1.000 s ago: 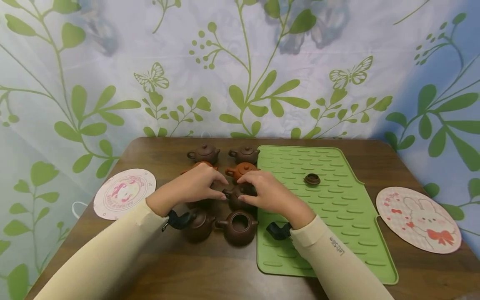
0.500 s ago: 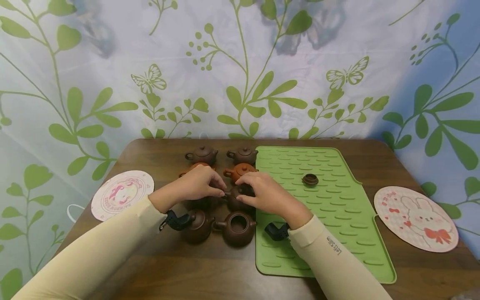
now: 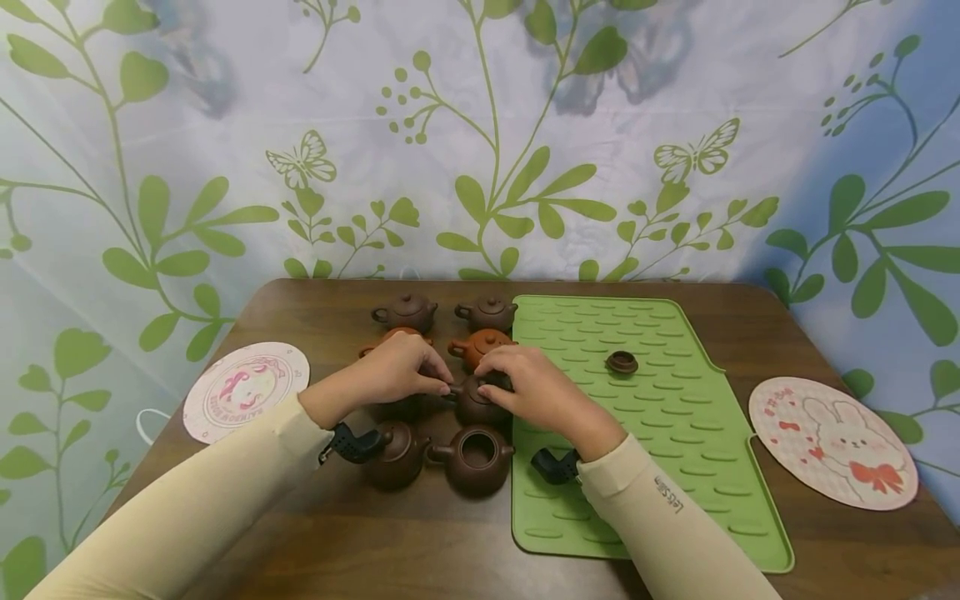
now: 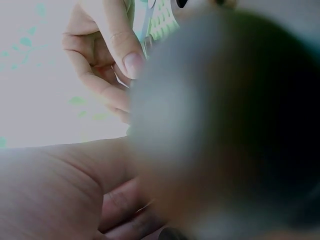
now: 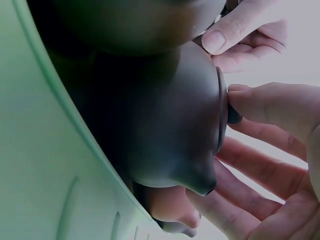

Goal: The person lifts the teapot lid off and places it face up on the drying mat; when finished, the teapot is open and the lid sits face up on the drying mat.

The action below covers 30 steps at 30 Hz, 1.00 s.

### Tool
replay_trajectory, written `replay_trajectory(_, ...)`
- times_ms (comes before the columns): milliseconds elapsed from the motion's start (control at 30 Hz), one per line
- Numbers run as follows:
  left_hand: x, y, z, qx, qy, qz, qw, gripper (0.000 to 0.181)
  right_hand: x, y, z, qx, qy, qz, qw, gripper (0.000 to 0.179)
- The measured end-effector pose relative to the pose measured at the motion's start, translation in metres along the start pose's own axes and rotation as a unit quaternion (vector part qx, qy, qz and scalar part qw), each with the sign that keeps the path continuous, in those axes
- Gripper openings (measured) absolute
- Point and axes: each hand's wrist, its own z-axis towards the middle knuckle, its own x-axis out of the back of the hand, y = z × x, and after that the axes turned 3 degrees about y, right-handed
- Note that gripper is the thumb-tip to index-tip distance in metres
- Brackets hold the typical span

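The left hand (image 3: 390, 369) pinches, seemingly for steadying, the handle (image 3: 452, 396) of the dark teapot (image 3: 476, 408), third from the far edge of the tabletop (image 3: 405, 550), while the right hand (image 3: 534, 390), half-curled, pinches its lid knob (image 5: 233, 115).

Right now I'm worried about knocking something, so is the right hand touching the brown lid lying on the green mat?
Apart: the head view shows bare green mat between the right hand and the brown lid.
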Motion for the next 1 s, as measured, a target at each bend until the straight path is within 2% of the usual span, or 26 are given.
replay_trajectory(467, -0.0005, 0.0006, -0.0017, -0.008, 0.002, -0.002, 1.0000, 0.006, -0.0029, -0.0016, -0.0004, 0.022, 0.013, -0.009, 0.9996, 0.011)
replay_trajectory(633, -0.0013, 0.0000, -0.0012, 0.000, -0.002, -0.003, 1.0000, 0.007, -0.0019, -0.0019, -0.0012, 0.025, 0.016, -0.010, 0.9995, 0.011)
replay_trajectory(833, -0.0010, 0.0014, -0.0011, 0.002, -0.003, -0.003, 1.0000, 0.008, 0.0012, -0.0036, -0.0024, -0.006, 0.012, 0.002, 0.9999, 0.014)
replay_trajectory(1000, -0.0008, 0.0017, -0.0010, -0.001, -0.002, -0.002, 1.0000, 0.008, 0.0051, -0.0051, -0.0034, -0.018, 0.029, 0.014, 0.9993, 0.017)
